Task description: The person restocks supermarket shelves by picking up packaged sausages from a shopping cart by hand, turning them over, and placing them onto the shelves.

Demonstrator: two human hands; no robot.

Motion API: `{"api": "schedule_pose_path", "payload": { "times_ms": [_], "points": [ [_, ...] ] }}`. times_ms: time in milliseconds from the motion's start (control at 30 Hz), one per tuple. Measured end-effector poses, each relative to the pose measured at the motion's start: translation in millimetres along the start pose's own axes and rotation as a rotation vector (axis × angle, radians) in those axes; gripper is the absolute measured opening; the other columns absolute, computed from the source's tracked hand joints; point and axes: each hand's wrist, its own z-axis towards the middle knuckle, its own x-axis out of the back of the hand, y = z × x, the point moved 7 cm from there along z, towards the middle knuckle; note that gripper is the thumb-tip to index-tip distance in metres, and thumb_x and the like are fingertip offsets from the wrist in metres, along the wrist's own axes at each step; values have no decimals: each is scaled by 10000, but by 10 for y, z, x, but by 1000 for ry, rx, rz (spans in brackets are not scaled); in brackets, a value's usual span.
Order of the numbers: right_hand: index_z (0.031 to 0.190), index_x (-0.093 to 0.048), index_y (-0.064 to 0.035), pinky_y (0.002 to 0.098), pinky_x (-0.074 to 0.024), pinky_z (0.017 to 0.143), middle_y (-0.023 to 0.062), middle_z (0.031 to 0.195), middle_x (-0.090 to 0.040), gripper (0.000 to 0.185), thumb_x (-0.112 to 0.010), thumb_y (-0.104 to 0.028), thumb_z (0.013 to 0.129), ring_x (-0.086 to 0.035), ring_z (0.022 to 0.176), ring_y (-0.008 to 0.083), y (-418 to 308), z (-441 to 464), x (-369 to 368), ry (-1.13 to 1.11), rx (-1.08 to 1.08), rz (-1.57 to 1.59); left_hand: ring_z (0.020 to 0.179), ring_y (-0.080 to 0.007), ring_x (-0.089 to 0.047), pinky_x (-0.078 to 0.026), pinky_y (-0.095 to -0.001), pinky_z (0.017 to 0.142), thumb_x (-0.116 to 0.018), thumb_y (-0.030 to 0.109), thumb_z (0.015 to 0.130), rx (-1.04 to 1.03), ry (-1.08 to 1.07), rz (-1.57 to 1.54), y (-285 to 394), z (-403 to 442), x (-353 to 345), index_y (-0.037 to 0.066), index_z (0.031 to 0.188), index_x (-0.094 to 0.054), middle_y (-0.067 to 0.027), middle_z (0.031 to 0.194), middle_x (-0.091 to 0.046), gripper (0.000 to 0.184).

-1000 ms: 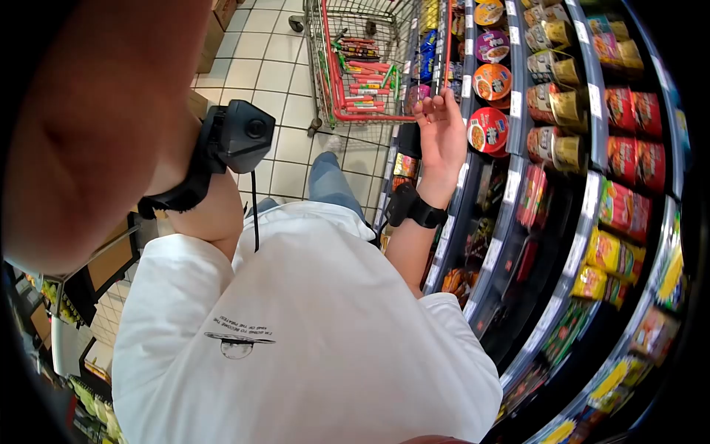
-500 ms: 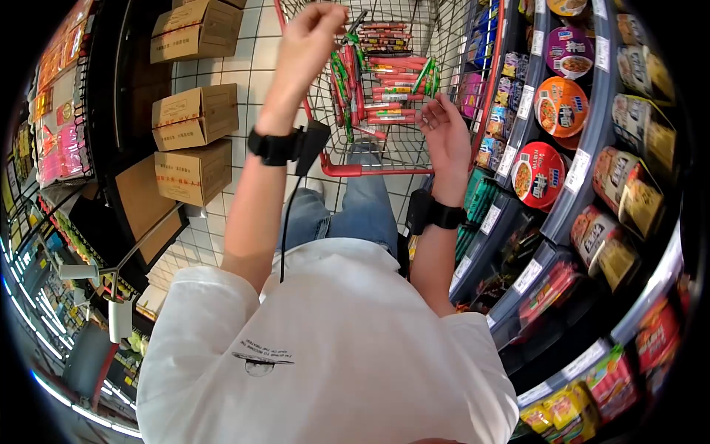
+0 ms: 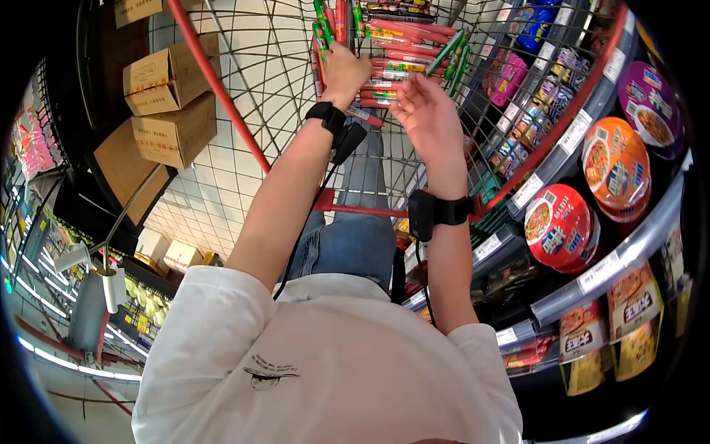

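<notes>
The shopping cart (image 3: 224, 89), a wire basket with red rails, is in front of me and holds many red stick sausages (image 3: 399, 65) in plastic wrappers. Some of them, in green wrappers (image 3: 323, 28), lie at the left of the pile, and others at its right edge. My left hand (image 3: 347, 75) is down over the left part of the pile, back upward. Its bent fingertips are hidden, so a grip cannot be made out. Beside the near right side of the sausages is my right hand (image 3: 430, 118), fingers loosely curled and apart, with nothing visible in it.
Shelves on the right carry instant noodle bowls, including a red one (image 3: 560, 227) and an orange one (image 3: 615, 160), and bagged foods. Cardboard boxes (image 3: 171, 137) are stacked at the left. Black bands with cables are strapped to both wrists. My legs are just behind the cart.
My left hand has come down from above the cart's left side onto the sausages. My right hand has moved slightly inward. The view has shifted, bringing the cart nearer.
</notes>
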Motion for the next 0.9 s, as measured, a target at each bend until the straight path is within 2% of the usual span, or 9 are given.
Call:
{"api": "schedule_pose_path", "payload": {
  "times_ms": [67,233,400,567,633,700,767,800,900],
  "points": [
    [939,-589,-53,354,-471,773,45,839,-599,148,-591,-184,871,-565,809,180,44,53,60,22,-40,-4,1105,-482,-474,-420,-472,939,-645,241,766,7,48,13,34,91,-30,-154,1143,-377,-395,1171,-414,608],
    [962,-598,-65,356,-466,782,47,852,-603,158,-613,-182,855,-568,827,178,1,-27,89,45,-18,40,1174,-482,-393,-417,-484,950,-656,245,745,112,-66,46,26,265,-163,-109,1191,-376,-361,1240,-352,635],
    [964,-602,-66,362,-464,787,50,867,-609,157,-609,-186,862,-574,829,169,-84,-169,81,45,51,106,1169,-520,-378,-409,-479,964,-629,206,753,16,-57,190,40,286,-289,-107,1050,-589,-387,1289,-295,434],
    [967,-604,-66,366,-462,786,47,864,-612,154,-599,-187,871,-574,825,164,-111,-245,103,50,80,118,1145,-517,-394,-392,-447,977,-630,189,755,-49,-33,302,129,205,-295,-110,1008,-610,-421,1248,-302,392],
    [968,-604,-66,368,-461,786,46,864,-613,154,-596,-187,873,-574,825,163,-94,-299,112,51,91,118,1121,-505,-411,-398,-454,961,-636,153,750,-4,-144,283,127,104,-288,-107,1000,-616,-438,1268,-272,361],
    [974,-601,-67,377,-459,788,47,863,-618,153,-589,-186,880,-577,815,166,-74,-365,103,43,102,136,1100,-499,-426,-410,-457,942,-641,117,742,-35,-108,269,176,7,-233,-100,980,-619,-456,1233,-323,323],
    [969,-599,-68,380,-459,789,48,861,-620,145,-590,-183,880,-580,808,169,-40,-455,68,35,117,137,1084,-502,-433,-424,-445,928,-634,93,740,-106,-64,148,237,-100,-137,-96,969,-616,-431,1097,-462,297],
    [964,-597,-70,384,-458,791,49,860,-622,138,-592,-179,880,-582,801,171,-27,-498,41,29,131,138,1034,-492,-491,-451,-434,895,-613,59,739,-174,-84,156,273,-147,-93,-81,982,-604,-382,964,-555,281],
    [953,-590,-72,385,-463,791,50,855,-622,125,-597,-172,879,-582,798,173,64,-647,-10,47,156,150,945,-456,-576,-483,-437,838,-588,30,737,-136,-65,18,356,-312,148,-60,980,-591,-332,918,-600,259]
  ]
}}
